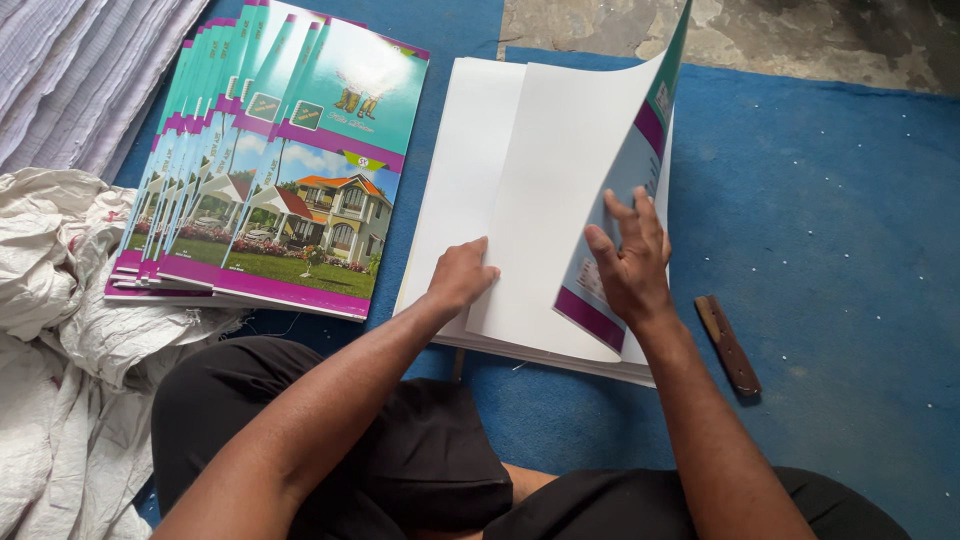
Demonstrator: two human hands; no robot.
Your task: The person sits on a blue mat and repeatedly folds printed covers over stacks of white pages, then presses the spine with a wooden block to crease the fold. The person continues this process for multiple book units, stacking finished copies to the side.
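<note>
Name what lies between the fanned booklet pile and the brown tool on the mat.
In the head view, the white sheet stack, with both hands on it, lies between the booklet pile and brown tool.

White-backed cover sheet [560, 180], curled up over white stack [455, 170].

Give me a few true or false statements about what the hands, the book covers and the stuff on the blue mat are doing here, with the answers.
1. The left hand rests on a white sheet. True.
2. The right hand holds a knife. False: it props up a curled cover sheet; the brown tool lies apart on the blue mat.
3. The fanned covers show a house picture. True.
4. The covers lie to the right of the white stack. False: they lie to its left.
5. Crumpled white sacking lies at the left. True.
</note>
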